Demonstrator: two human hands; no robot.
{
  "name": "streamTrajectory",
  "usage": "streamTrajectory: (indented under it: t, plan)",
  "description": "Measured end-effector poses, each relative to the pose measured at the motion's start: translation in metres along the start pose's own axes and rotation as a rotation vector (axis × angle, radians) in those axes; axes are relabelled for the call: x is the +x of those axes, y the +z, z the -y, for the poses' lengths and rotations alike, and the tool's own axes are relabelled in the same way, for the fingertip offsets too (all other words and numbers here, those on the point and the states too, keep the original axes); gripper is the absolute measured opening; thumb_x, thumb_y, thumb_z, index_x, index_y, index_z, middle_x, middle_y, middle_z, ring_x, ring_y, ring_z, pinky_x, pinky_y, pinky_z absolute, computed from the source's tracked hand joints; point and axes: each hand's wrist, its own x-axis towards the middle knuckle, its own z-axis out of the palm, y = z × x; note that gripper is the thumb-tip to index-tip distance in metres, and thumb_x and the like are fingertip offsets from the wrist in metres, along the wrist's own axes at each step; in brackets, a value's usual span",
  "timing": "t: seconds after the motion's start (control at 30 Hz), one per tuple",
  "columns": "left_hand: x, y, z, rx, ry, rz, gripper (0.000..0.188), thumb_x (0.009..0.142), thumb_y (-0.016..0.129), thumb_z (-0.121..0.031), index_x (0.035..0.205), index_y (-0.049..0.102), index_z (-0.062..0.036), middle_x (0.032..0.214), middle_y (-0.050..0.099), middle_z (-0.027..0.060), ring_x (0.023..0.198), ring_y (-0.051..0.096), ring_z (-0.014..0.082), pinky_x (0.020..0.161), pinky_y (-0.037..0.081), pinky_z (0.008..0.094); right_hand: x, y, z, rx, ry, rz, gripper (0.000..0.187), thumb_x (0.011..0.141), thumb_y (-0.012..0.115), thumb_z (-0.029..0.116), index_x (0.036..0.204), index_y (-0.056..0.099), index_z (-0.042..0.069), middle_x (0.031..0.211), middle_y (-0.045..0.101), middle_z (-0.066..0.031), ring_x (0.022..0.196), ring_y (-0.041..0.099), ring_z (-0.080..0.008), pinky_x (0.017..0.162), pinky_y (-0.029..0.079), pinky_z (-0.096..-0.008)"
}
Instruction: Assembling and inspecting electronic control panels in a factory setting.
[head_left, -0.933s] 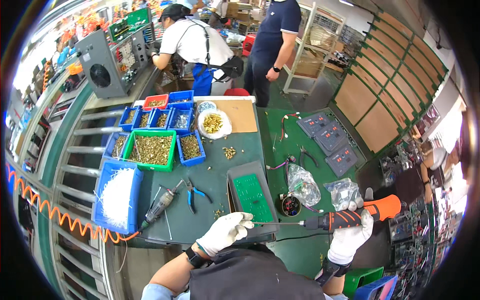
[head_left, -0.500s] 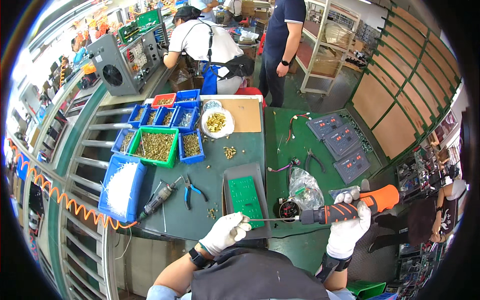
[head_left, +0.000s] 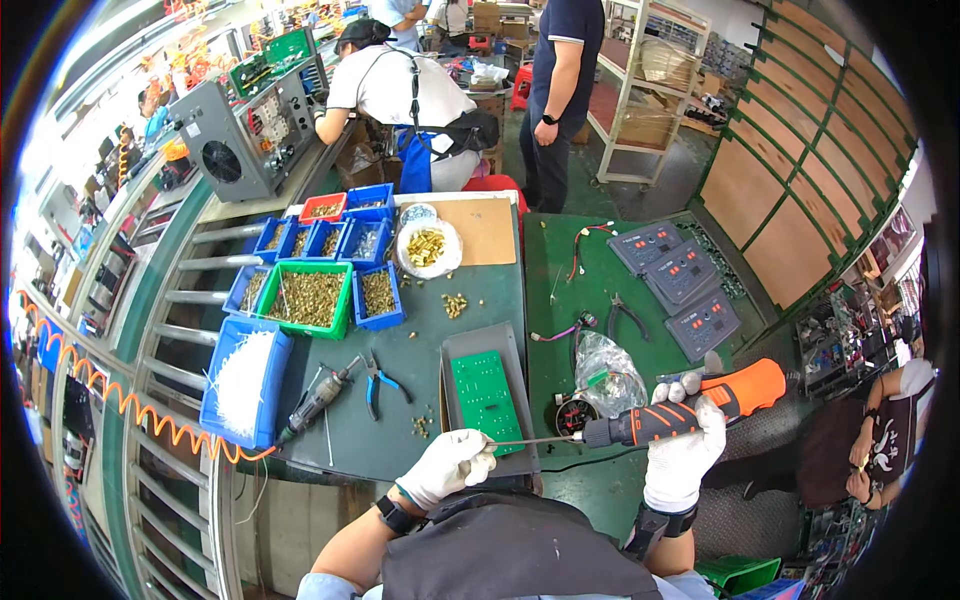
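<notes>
My gloved right hand [head_left: 686, 455] is wrapped round the orange and black body of an electric screwdriver [head_left: 745, 390], which lies sideways above the bench's front edge. Its long thin bit [head_left: 535, 441] points left. At the bit's end, the fingers of my gloved left hand [head_left: 445, 472] are pinched together; whether a small part sits at the tip is hidden. Just beyond the bit, a green circuit board [head_left: 485, 392] rests in a grey metal panel [head_left: 512, 350]. Several loose brass pieces [head_left: 420, 428] lie left of the panel.
Blue-handled pliers [head_left: 374, 385] and a pneumatic tool [head_left: 318, 402] lie left, near a green bin [head_left: 344, 320] of brass parts and a blue bin [head_left: 282, 395] of white strips. Grey control panels [head_left: 702, 325] and a bagged part [head_left: 612, 375] lie right. A co-worker [head_left: 400, 90] bends beyond the bench.
Both hands and the screwdriver appear slightly further left and lower in view, while the whole view has shifted a little. My grip on the screwdriver and its bit looks unchanged.
</notes>
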Motion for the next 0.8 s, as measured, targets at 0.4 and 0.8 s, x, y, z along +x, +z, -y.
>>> streamTrajectory:
  t: [0.4, 0.8]
  plan:
    - [0.001, 0.005, -0.014, 0.303, -0.047, -0.042, 0.039, 0.098, 0.054, -0.030, 0.108, 0.059, 0.0077, 0.073, 0.064, 0.0089, 0.056, 0.056, 0.0143, 0.054, 0.044, 0.0255, -0.010, 0.009, 0.003, -0.012, -0.015, 0.042, 0.061, 0.083, 0.058, 0.015, 0.139, 0.037, 0.003, 0.096, 0.054, -0.0073, 0.086, 0.053, -0.0189, 0.083, 0.046, -0.0364]
    - [0.056, -0.022, -0.005, 2.186, 0.473, -0.078, 0.102, 0.065, 0.073, -0.063, 0.141, 0.041, -0.0026, 0.145, 0.038, 0.0248, 0.134, 0.032, 0.0461, 0.110, 0.021, 0.0589, -0.002, -0.029, 0.016, -0.100, -0.114, -0.165, 0.029, 0.079, 0.058, 0.009, 0.107, 0.051, 0.003, 0.093, 0.058, -0.0068, 0.086, 0.056, -0.0192, 0.089, 0.045, -0.0384]
